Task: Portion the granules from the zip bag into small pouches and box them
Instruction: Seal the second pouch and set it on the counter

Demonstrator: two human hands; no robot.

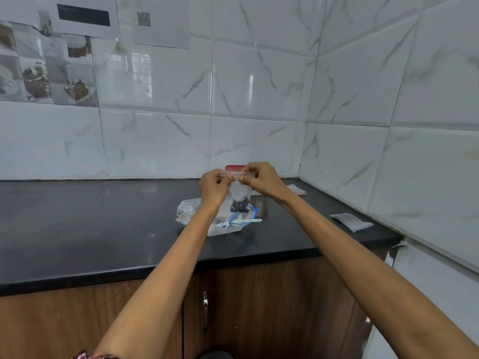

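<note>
Clear small pouch (239,196), dark granules (239,205) pooled low, hangs pinched at top.

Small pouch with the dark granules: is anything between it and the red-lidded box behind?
Nothing visible. Both hands, left hand and right hand, pinch the small pouch above the counter; the red-lidded box sits directly behind, mostly hidden.

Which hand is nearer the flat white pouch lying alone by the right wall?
Right. The right hand pinches the top of the small pouch held over the counter, left of the flat white pouch. The left hand grips the opposite corner, farther left.
</note>
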